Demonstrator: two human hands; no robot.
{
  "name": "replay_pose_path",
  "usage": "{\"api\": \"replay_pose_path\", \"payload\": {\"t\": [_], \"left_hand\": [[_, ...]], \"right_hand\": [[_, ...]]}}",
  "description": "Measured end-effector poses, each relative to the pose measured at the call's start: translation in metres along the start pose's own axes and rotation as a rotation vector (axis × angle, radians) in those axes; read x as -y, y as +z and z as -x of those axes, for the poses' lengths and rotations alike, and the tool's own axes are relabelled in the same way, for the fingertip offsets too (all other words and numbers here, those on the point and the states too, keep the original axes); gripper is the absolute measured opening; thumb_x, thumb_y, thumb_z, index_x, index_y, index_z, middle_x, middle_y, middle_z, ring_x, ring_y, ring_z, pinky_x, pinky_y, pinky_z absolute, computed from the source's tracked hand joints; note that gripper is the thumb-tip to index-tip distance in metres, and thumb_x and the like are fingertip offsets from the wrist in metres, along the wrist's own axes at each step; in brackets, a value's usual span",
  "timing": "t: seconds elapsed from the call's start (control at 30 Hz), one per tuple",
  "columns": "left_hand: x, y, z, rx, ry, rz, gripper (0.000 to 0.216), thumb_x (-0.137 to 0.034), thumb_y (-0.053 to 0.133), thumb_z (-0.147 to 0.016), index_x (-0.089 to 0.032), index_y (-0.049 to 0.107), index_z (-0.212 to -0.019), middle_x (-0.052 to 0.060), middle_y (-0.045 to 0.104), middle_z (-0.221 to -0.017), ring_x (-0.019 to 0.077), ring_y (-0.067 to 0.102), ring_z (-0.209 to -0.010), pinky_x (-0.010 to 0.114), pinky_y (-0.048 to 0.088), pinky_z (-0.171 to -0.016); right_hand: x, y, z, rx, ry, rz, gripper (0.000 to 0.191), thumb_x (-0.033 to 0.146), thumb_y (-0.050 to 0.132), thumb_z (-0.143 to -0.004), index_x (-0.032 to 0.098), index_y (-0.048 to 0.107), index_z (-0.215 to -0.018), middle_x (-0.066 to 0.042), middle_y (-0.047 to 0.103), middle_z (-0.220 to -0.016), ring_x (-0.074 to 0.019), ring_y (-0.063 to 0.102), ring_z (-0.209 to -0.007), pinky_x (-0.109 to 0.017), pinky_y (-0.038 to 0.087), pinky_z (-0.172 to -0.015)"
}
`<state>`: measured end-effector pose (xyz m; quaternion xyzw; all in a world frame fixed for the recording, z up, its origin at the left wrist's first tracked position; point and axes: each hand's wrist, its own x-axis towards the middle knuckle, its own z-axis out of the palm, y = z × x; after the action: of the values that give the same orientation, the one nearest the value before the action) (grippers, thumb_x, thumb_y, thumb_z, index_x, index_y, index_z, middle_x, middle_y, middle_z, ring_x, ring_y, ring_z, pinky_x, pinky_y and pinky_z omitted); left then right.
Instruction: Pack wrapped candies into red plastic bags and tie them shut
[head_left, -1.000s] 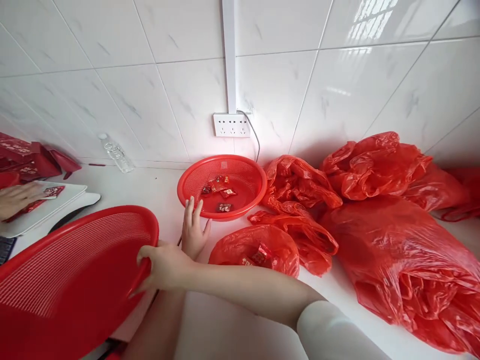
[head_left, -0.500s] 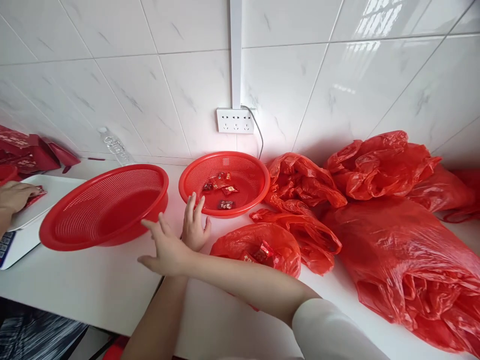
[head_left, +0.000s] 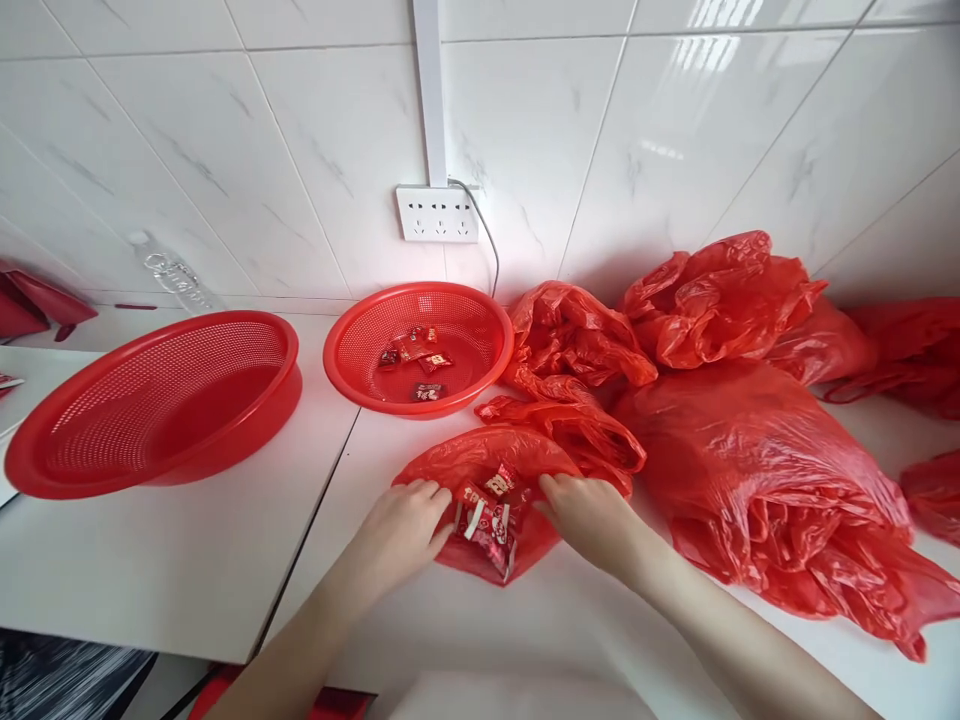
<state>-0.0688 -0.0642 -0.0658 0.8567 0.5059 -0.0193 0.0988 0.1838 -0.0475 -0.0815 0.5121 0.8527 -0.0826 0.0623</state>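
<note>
A small red plastic bag (head_left: pixel 480 470) lies on the white counter in front of me, with red wrapped candies (head_left: pixel 487 515) showing at its mouth. My left hand (head_left: pixel 401 525) grips the bag's left edge, fingers curled. My right hand (head_left: pixel 589 510) grips the bag's right edge the same way. Behind the bag stands a small red mesh basket (head_left: pixel 491 340) holding several wrapped candies (head_left: pixel 412 360). A larger empty red mesh basket (head_left: pixel 150 400) rests on the counter at the left.
Several big red plastic bags (head_left: pixel 750 450) are heaped at the right along the tiled wall. A white socket strip (head_left: pixel 437 213) with a cable hangs on the wall. A clear bottle (head_left: pixel 176 275) lies at the back left, near red boxes (head_left: pixel 34 300). A white tray edge (head_left: pixel 11 385) shows at far left.
The large basket has been set down on the counter at the left. Both my hands moved from it to the small red bag and took hold of its edges. The other person's hand has left view.
</note>
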Motion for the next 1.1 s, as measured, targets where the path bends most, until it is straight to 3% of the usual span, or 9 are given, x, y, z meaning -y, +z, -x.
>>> {"api": "replay_pose_path", "payload": {"t": [0.1, 0.23, 0.3, 0.4, 0.57, 0.7, 0.83, 0.93, 1.1], "left_hand": [[0.007, 0.020, -0.011, -0.005, -0.087, -0.097, 0.034, -0.012, 0.049, -0.084, -0.018, 0.060, -0.116, 0.010, 0.064, -0.111, 0.0250, 0.061, -0.097, 0.039, 0.046, -0.086], [0.014, 0.026, -0.022, -0.028, -0.229, -0.184, 0.057, -0.013, 0.050, -0.082, -0.019, 0.043, -0.138, 0.013, 0.056, -0.123, 0.0233, 0.063, -0.089, 0.034, 0.050, -0.070], [0.016, 0.024, -0.026, -0.035, -0.298, -0.239, 0.054, -0.012, 0.049, -0.082, -0.018, 0.045, -0.136, 0.013, 0.057, -0.114, 0.0223, 0.064, -0.079, 0.033, 0.049, -0.063], [0.020, 0.023, -0.029, -0.053, -0.389, -0.297, 0.036, -0.015, 0.048, -0.084, -0.012, 0.056, -0.120, 0.013, 0.059, -0.099, 0.0246, 0.064, -0.076, 0.034, 0.048, -0.060], [0.033, 0.028, -0.030, -0.106, -0.356, -0.330, 0.022, -0.023, 0.047, -0.088, -0.013, 0.062, -0.100, 0.014, 0.059, -0.098, 0.0275, 0.061, -0.088, 0.036, 0.049, -0.069], [0.040, 0.029, -0.027, -0.160, -0.359, -0.310, 0.016, -0.023, 0.050, -0.087, -0.016, 0.061, -0.096, 0.012, 0.058, -0.098, 0.0252, 0.059, -0.089, 0.033, 0.048, -0.068], [0.049, 0.022, -0.023, -0.219, -0.413, -0.290, 0.013, -0.028, 0.054, -0.085, -0.018, 0.059, -0.092, 0.011, 0.056, -0.096, 0.0252, 0.058, -0.088, 0.033, 0.046, -0.067], [0.058, 0.016, -0.021, -0.299, -0.419, -0.117, 0.013, -0.029, 0.048, -0.089, -0.019, 0.057, -0.087, 0.008, 0.057, -0.093, 0.0222, 0.057, -0.084, 0.031, 0.043, -0.067], [0.060, 0.002, -0.019, -0.498, -0.408, 0.695, 0.029, -0.047, 0.045, -0.091, -0.021, 0.052, -0.084, 0.000, 0.057, -0.077, 0.0144, 0.054, -0.069, 0.027, 0.044, -0.067]], "right_hand": [[-0.012, 0.023, -0.004, 0.012, 0.141, 0.011, 0.013, 0.025, 0.054, -0.091, 0.013, 0.058, -0.093, -0.010, 0.065, -0.089, -0.0248, 0.068, -0.078, -0.029, 0.040, -0.054], [-0.020, 0.026, -0.010, 0.016, 0.129, -0.037, 0.024, 0.006, 0.052, -0.084, 0.014, 0.055, -0.106, -0.007, 0.064, -0.095, -0.0195, 0.068, -0.075, -0.026, 0.034, -0.050], [-0.024, 0.018, -0.012, 0.003, 0.105, -0.059, 0.022, 0.003, 0.047, -0.084, 0.016, 0.057, -0.099, -0.005, 0.064, -0.092, -0.0167, 0.067, -0.073, -0.025, 0.033, -0.050], [-0.029, 0.005, -0.012, -0.055, 0.179, -0.031, 0.007, 0.019, 0.054, -0.088, 0.018, 0.059, -0.093, -0.004, 0.065, -0.089, -0.0188, 0.067, -0.075, -0.025, 0.031, -0.050], [-0.024, 0.010, -0.013, -0.074, 0.203, 0.015, 0.034, 0.049, 0.054, -0.089, 0.017, 0.063, -0.082, -0.005, 0.064, -0.082, -0.0229, 0.067, -0.073, -0.028, 0.036, -0.052], [-0.016, 0.026, -0.017, -0.020, 0.208, 0.001, 0.019, 0.034, 0.059, -0.087, 0.015, 0.064, -0.086, -0.008, 0.064, -0.088, -0.0236, 0.067, -0.075, -0.027, 0.037, -0.052], [-0.023, 0.020, -0.017, -0.036, 0.169, -0.087, 0.008, 0.024, 0.055, -0.088, 0.020, 0.061, -0.085, -0.002, 0.062, -0.092, -0.0173, 0.065, -0.078, -0.024, 0.037, -0.052], [-0.031, 0.008, -0.013, -0.153, 0.091, -0.292, 0.013, 0.028, 0.049, -0.092, 0.022, 0.058, -0.086, -0.002, 0.060, -0.100, -0.0158, 0.062, -0.089, -0.023, 0.044, -0.061], [-0.030, 0.005, -0.013, -0.320, 0.176, -0.352, 0.029, 0.034, 0.053, -0.090, 0.020, 0.052, -0.116, -0.012, 0.050, -0.132, -0.0236, 0.056, -0.113, -0.031, 0.049, -0.081]]}}
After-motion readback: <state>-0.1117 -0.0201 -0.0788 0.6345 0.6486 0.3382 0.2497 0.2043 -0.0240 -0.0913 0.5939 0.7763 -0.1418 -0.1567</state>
